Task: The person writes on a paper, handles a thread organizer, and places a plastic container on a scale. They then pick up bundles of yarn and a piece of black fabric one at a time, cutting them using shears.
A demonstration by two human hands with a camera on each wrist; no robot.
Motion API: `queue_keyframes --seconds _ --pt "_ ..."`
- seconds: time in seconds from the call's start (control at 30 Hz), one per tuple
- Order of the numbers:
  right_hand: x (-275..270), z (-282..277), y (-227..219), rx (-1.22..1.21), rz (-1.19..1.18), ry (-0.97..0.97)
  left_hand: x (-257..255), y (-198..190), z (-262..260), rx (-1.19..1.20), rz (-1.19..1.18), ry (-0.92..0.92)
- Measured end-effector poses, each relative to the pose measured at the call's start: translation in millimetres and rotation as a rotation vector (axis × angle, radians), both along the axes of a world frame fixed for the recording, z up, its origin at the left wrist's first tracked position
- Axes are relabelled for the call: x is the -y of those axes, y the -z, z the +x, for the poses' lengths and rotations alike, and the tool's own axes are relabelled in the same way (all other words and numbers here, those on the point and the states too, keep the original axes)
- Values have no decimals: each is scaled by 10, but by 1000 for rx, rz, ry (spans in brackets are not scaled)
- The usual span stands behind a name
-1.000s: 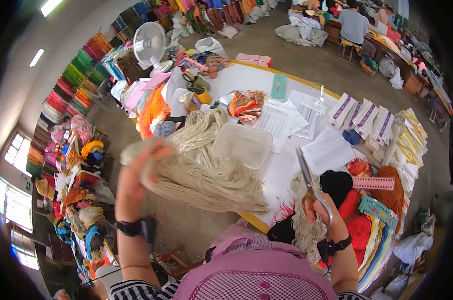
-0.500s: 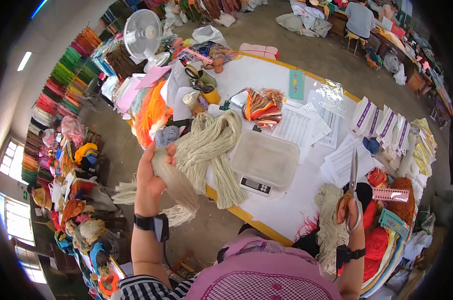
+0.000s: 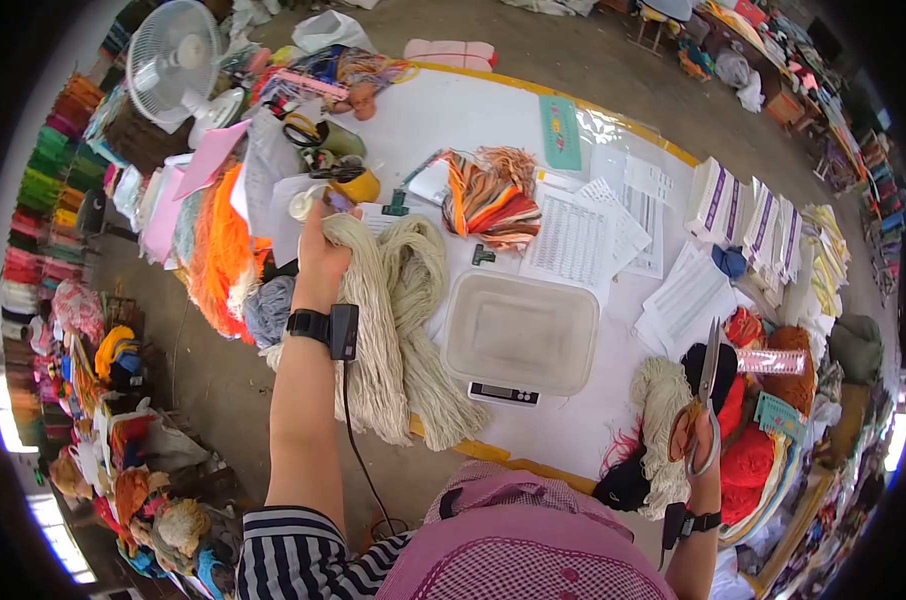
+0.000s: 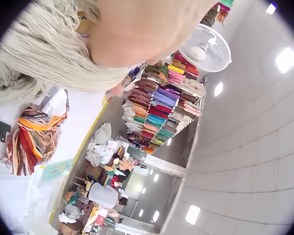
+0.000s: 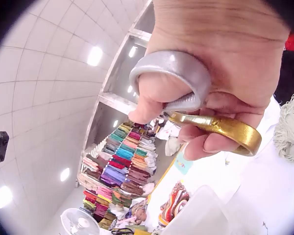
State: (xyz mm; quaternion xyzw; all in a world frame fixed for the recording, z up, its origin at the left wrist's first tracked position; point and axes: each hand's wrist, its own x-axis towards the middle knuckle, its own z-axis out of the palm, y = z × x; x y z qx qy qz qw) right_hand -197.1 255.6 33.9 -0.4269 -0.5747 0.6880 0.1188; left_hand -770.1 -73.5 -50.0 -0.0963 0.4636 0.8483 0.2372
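My left hand (image 3: 323, 262) grips the upper end of a cream yarn hank (image 3: 366, 330). Its strands hang down toward the table's near edge, beside a second cream hank (image 3: 418, 295). Seen from the left wrist, the held yarn (image 4: 54, 58) runs beneath the hand (image 4: 137, 32). Over on the right, my right hand (image 3: 705, 445) holds scissors (image 3: 711, 365) upright, blades pointing away from me. The right wrist view has the thumb through the silver handle loop and fingers through the gold one (image 5: 235, 129). Below the scissors lies another cream hank (image 3: 661, 420).
A clear plastic tub (image 3: 521, 330) sits on a small scale (image 3: 504, 394) mid-table. Behind are a striped orange bundle (image 3: 493, 200) and printed sheets (image 3: 573, 235). Orange yarn (image 3: 223, 255), a yellow cup (image 3: 358, 187) and a fan (image 3: 178, 65) stand left; red yarn (image 3: 748, 465) lies right.
My left hand swung the hank from beyond the table's near-left edge forward, beside the other hank. My right hand keeps the scissors in much the same place. The head view has shifted.
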Motion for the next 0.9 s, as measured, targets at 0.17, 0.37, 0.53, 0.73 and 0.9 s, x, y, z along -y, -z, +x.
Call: queue_keyframes --seconds 0.17,0.37,0.53,0.73,0.9 --pt "56 72 -15 62 43 -14 35 402 -12 185 115 81" --pt "123 194 131 72 -23 96 319 813 -169 371 -94 -17" --pt "137 277 212 82 -23 77 655 1251 -182 175 -601 90" --pt "107 419 376 13 -46 139 987 1444 -224 -123 -894 152" --pt "-39 843 706 42 56 -6 1096 2171 -261 -1669 -2296 805"
